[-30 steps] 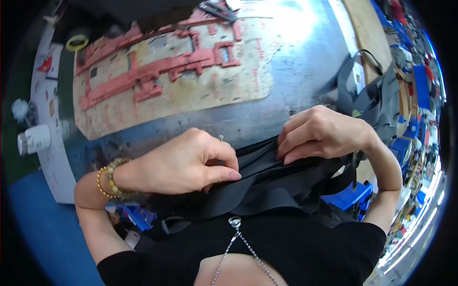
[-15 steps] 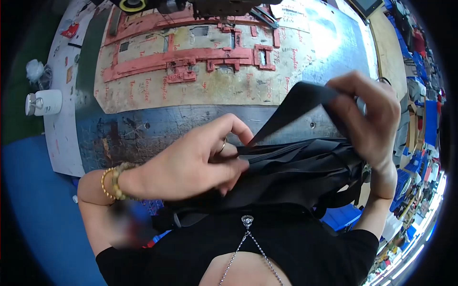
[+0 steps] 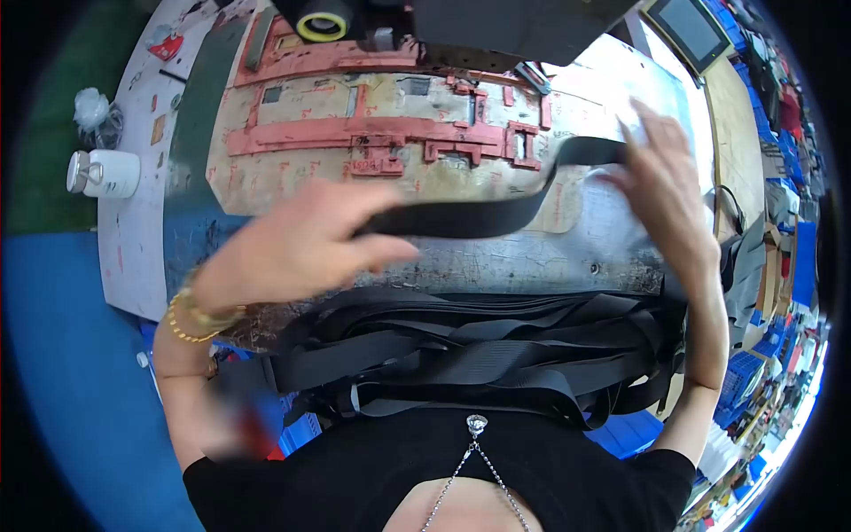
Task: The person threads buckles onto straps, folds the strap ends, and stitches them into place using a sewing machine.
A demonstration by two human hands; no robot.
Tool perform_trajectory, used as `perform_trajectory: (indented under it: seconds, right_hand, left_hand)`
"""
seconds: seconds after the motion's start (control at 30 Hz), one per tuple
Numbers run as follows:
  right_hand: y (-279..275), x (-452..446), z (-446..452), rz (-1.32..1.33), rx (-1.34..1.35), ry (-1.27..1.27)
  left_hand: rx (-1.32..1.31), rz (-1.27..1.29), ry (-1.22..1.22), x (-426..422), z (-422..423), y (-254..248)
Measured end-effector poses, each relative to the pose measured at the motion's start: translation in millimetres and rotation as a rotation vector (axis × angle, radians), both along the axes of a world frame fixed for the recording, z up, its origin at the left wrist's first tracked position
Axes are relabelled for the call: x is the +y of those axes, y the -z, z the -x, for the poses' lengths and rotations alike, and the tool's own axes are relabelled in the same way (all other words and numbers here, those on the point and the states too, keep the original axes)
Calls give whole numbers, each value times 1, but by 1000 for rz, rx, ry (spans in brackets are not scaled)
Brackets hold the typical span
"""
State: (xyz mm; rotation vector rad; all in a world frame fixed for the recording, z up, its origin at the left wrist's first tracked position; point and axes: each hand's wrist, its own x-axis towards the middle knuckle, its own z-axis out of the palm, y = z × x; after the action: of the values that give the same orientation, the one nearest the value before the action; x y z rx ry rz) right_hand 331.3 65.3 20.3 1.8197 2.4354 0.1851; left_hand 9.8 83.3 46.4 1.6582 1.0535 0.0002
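Note:
A black strap (image 3: 470, 220), flat and webbing-like, stretches in a loose S-curve over the metal work surface. Its left end lies between the thumb and fingers of my left hand (image 3: 301, 244). At the other end, my right hand (image 3: 665, 191) grips it near the fingertips, blurred by motion. Below both hands, against my body, lies a thick pile of similar black straps (image 3: 496, 346). Beyond the strap is a pale board (image 3: 310, 182) with red handwriting, and red raised strips (image 3: 381, 133) are fixed on it.
Dark machine parts (image 3: 523, 31) hang over the far side of the board, with a yellow-ringed round part (image 3: 322, 27) at their left. A white jar (image 3: 115, 173) stands at left. A screen (image 3: 690, 34) sits at the far right.
Both hands have lifted away from the pile and moved forward, the left one also leftward. The strap has come off the pile and now spans between them. The view has shifted slightly.

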Motion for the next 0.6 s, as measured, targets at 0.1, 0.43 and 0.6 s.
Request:
perform_trajectory:
  seconds: [0.1, 0.43, 0.6]
  right_hand:
    - [4, -7, 51, 189, 584, -563]
    - [15, -1, 57, 641, 1198, -289]
    - [16, 5, 68, 678, 1645, 186]
  left_hand:
    - [-147, 1, 196, 6, -30, 18]
    - [-295, -417, 145, 11, -45, 44]
    - [-478, -379, 148, 12, -44, 50]
